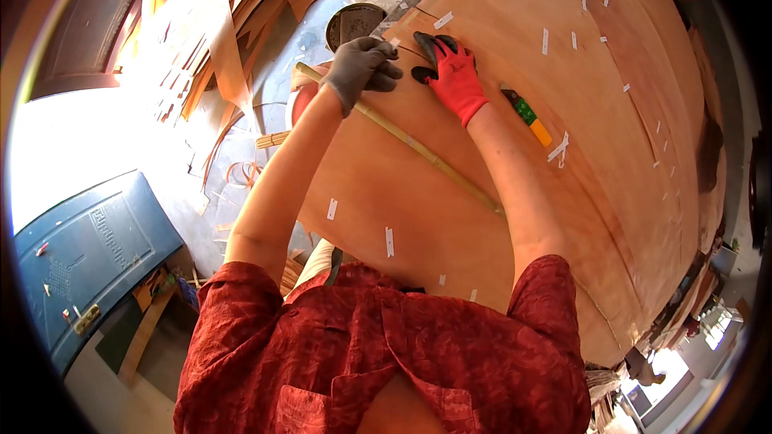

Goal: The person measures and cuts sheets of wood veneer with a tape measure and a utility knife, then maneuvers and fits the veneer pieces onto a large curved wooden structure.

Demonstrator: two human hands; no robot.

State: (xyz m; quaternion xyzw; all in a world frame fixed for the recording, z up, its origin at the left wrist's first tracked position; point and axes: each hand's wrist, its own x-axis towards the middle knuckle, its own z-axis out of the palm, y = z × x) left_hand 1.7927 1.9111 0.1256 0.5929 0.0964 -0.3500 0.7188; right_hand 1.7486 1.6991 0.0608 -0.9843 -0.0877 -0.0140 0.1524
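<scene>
head view. left hand [366,69], grey glove, upper centre of frame: fingers drawn together, apparently pinching a small white tape piece [393,45]. right hand [450,76], red glove, just right of it: fingers loosely spread on the brown sheet [595,112], no object seen in grasp. sheet spans centre to upper right, dotted with white strips [545,41]. bamboo rod [410,142] runs diagonally under left wrist; knife [527,116] right of right hand. risks, my judgement: tape sticking to the glove and folding; sheet cracking under heavy pressure; rod rolling if bumped.
</scene>
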